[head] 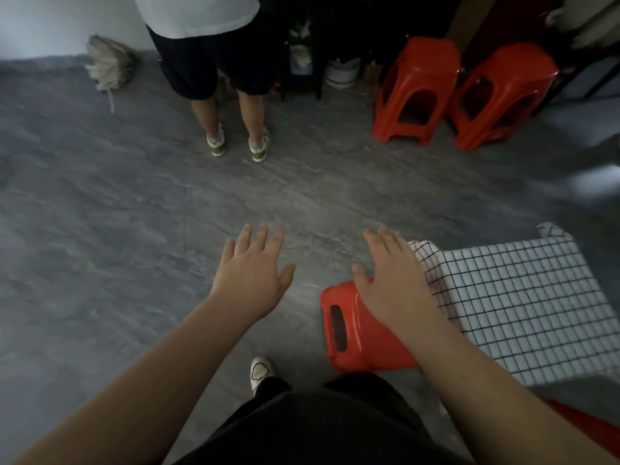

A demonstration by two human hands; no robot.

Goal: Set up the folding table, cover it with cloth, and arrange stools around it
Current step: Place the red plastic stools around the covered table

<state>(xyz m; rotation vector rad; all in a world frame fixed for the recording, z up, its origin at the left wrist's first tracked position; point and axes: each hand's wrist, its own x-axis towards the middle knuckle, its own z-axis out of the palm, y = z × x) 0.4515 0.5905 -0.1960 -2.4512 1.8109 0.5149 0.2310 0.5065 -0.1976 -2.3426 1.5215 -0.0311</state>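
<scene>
Left hand (253, 273) and right hand (394, 280) spread, empty, mid-frame. Two red plastic stools (416, 92) (503, 95) upper right; one (352, 330) beside checked-cloth table (523, 303), lower right. Likely light, rigid, slick; grab by seat slot.

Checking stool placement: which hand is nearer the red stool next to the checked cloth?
Right. The right hand spreads over the red stool, overlapping its top in view; the left hand is over the floor, off to the stool's left.
</scene>
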